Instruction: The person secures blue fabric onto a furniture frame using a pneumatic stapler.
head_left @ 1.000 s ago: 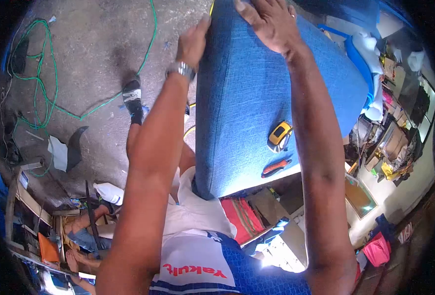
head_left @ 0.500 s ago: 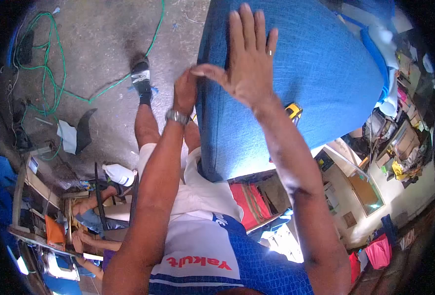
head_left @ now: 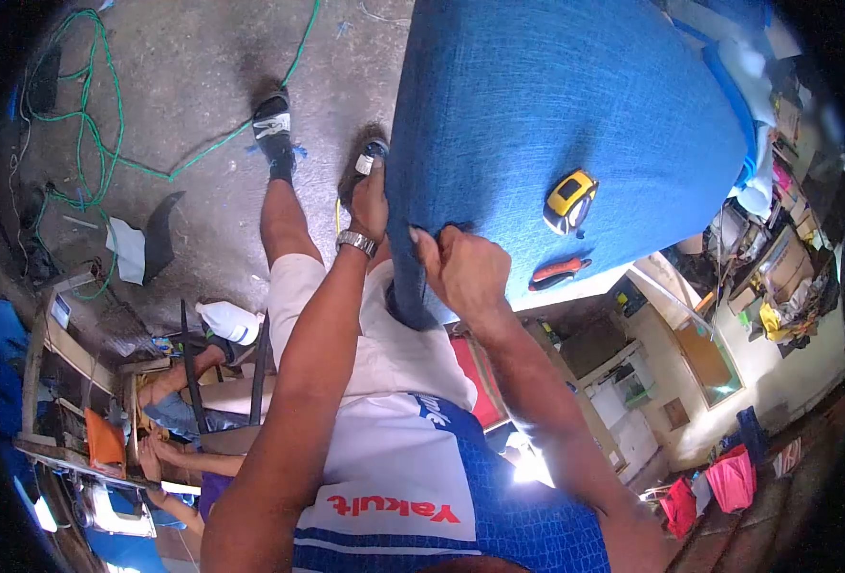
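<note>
A large blue fabric-covered upholstered piece stands before me, its long left edge running away from my body. My left hand, with a metal watch at its wrist, is closed against the side of that edge; most of its fingers are hidden. On the top, near the same edge, my right hand has its fingers curled down into the blue fabric and its thumb stretched toward the edge. A yellow and black tape measure lies on the fabric beyond my right hand. Nearer lies a red-and-black handled tool.
Green rope lies looped on the concrete floor at left. A white plastic bottle is near my leg. Another person's hands show at lower left. Cluttered materials fill the right side.
My right hand has drawn back toward me from lying flat and spread, and its fingers have curled. My left hand has shifted slightly nearer. The tape measure and red-handled tool are now uncovered.
</note>
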`<state>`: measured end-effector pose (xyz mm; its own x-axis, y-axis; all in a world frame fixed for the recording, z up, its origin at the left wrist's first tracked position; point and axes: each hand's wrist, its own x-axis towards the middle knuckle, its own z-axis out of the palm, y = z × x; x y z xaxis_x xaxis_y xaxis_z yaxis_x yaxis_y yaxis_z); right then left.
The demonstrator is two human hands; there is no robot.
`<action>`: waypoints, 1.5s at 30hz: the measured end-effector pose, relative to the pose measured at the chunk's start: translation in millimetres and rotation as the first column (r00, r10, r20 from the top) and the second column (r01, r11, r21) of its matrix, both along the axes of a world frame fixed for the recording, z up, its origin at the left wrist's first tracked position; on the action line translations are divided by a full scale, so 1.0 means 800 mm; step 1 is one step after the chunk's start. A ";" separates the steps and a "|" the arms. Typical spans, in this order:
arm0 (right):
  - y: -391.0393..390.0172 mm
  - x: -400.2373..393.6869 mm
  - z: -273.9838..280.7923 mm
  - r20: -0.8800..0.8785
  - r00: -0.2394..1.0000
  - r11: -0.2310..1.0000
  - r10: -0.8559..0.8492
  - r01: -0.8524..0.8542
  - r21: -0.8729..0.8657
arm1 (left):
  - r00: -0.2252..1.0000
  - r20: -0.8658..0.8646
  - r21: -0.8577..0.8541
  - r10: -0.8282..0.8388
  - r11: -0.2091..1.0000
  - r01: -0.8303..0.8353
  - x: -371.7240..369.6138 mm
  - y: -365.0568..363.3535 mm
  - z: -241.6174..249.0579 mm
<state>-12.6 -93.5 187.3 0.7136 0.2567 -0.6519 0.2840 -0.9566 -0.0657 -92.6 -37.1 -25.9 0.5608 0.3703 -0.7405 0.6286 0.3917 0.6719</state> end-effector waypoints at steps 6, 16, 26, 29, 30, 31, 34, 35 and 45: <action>-0.006 -0.001 0.001 -0.035 0.996 0.991 0.079 -0.075 0.115 | 0.996 0.087 0.169 -0.031 0.986 0.016 0.003 -0.019 -0.002; 0.005 0.010 0.019 -0.093 0.996 0.981 0.017 0.001 0.193 | 0.988 -0.143 -0.025 -0.056 0.998 0.053 0.027 -0.010 -0.006; 0.071 0.273 -0.038 0.427 0.865 0.916 0.263 -0.362 0.170 | 0.980 0.192 0.002 0.045 0.999 -0.047 0.219 0.098 -0.003; 0.082 0.252 -0.061 0.502 0.792 0.889 0.347 -0.448 0.093 | 0.984 0.172 -0.016 0.038 0.999 -0.035 0.237 0.101 -0.009; 0.081 0.236 -0.067 0.501 0.776 0.878 0.382 -0.474 0.066 | 0.982 0.151 -0.135 0.115 0.986 -0.095 0.234 0.100 -0.012; 0.077 0.212 -0.071 0.503 0.757 0.864 0.417 -0.502 0.039 | 0.974 0.125 -0.248 0.191 0.956 -0.155 0.234 0.100 -0.017; 0.055 0.123 -0.058 0.344 0.831 0.875 0.438 -0.481 0.048 | 0.953 0.288 0.009 0.092 0.995 -0.099 0.223 0.080 -0.052; 0.042 0.086 -0.051 0.280 0.861 0.890 0.425 -0.454 0.045 | 0.940 0.331 0.041 0.084 0.994 -0.103 0.225 0.077 -0.054; -0.102 -0.175 -0.059 0.250 0.846 0.860 0.471 -0.503 0.083 | 0.932 0.301 0.405 -0.203 0.912 0.068 0.215 0.052 -0.109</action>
<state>-152.7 -174.9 140.3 0.5890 0.6847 -0.4293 0.7334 -0.6760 -0.0720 79.3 4.7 -113.0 0.8116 0.4879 -0.3213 0.3732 -0.0099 0.9277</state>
